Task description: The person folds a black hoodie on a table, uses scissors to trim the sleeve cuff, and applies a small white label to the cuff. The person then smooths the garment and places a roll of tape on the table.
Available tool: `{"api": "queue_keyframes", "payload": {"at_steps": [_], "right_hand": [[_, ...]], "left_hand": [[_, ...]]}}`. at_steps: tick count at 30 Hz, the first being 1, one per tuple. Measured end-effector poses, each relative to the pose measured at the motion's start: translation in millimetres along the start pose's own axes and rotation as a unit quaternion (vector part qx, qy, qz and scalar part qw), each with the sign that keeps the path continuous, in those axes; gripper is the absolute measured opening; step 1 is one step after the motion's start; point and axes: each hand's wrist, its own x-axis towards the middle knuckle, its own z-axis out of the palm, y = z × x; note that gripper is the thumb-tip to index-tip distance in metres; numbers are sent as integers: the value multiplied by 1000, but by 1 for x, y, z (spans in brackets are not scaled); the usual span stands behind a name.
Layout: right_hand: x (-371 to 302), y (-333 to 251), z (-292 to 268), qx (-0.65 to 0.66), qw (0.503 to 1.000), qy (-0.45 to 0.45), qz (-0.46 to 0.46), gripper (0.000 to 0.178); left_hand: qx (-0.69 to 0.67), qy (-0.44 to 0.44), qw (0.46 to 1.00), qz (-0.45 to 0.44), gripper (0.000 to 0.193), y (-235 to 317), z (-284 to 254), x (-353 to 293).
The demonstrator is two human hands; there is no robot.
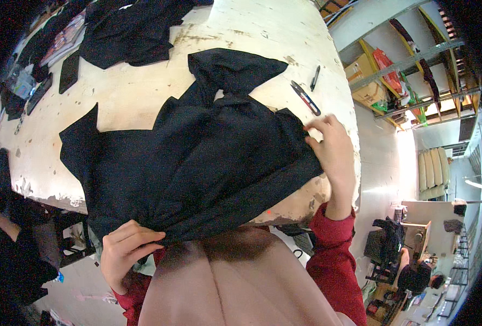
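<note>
A black garment lies spread and creased across the pale worktable in front of me, its near edge hanging over the table's edge toward my lap. At its near left edge, my left hand pinches the cloth between thumb and fingers. My right hand is at the garment's right edge, thumb and fingers curled in and closed on the fabric there. Just beyond the right hand lie thread snips and a dark pen. A folded-up part of the garment stretches toward the far side.
More black cloth lies at the far left of the worn worktable. Near it are a dark phone-like slab and a clear plastic bag. Shelving stands on the right. Other people sit at the lower right and far left.
</note>
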Motion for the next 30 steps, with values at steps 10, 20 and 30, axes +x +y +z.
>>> {"api": "queue_keyframes", "payload": {"at_steps": [10,20,30], "right_hand": [[75,-20,106,260,958,-115,-43,22],[69,6,17,595,800,-27,73,10],[54,20,-33,433,826,352,79,16]], "left_hand": [[9,2,1000,4,28,2,4,5],[113,173,978,17,30,13,-27,-1],[110,114,987,6,24,14,-16,37]]}}
